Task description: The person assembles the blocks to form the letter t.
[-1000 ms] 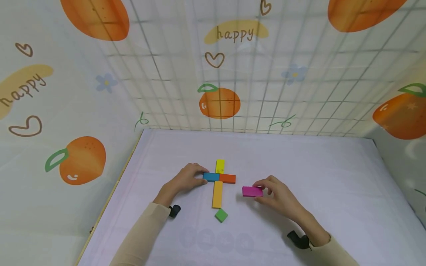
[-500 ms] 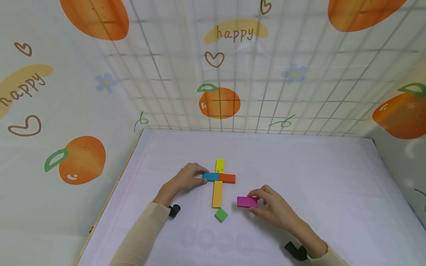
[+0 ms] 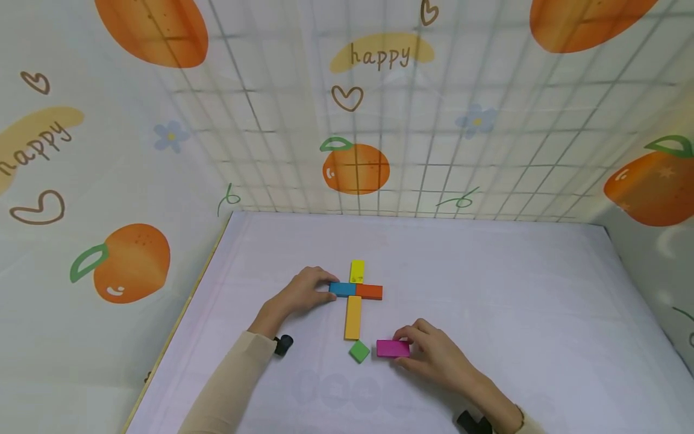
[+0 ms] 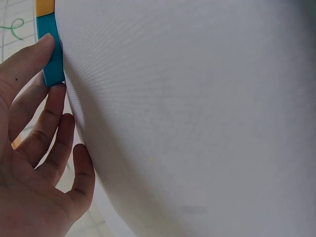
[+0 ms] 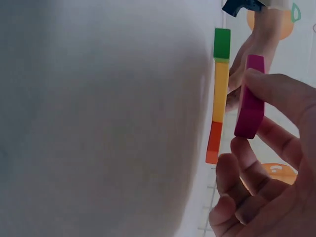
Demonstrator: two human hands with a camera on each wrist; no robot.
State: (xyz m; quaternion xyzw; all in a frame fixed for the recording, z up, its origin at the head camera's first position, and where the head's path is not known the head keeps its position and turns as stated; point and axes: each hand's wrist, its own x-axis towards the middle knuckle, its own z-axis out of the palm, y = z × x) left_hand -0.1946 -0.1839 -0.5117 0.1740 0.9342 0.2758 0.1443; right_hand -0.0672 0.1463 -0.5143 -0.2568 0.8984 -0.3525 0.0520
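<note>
In the head view my left hand [image 3: 303, 293] pinches the left end of a blue block [image 3: 343, 289] on the table, thumb on the near side and fingers on the far side. End to end with it lies an orange-red block [image 3: 369, 292]. A short yellow block [image 3: 356, 271] stands out behind them, and a long amber block [image 3: 352, 317] runs toward me. At its near end sits a green block [image 3: 359, 351], turned like a diamond. My right hand [image 3: 434, 352] grips a magenta block [image 3: 393, 348] between thumb and fingers, just right of the green one; the right wrist view shows this magenta block [image 5: 252, 98] raised off the surface.
A white cloth covers the table [image 3: 488, 289]. Behind it rises a grid-patterned backdrop [image 3: 401, 132] printed with oranges, and a similar printed sheet [image 3: 65, 325] hangs at the left. Black wrist devices are worn at both sleeves.
My right hand has brought the magenta block toward me and to the left, close beside the green block. The left hand and the laid blocks have stayed in place.
</note>
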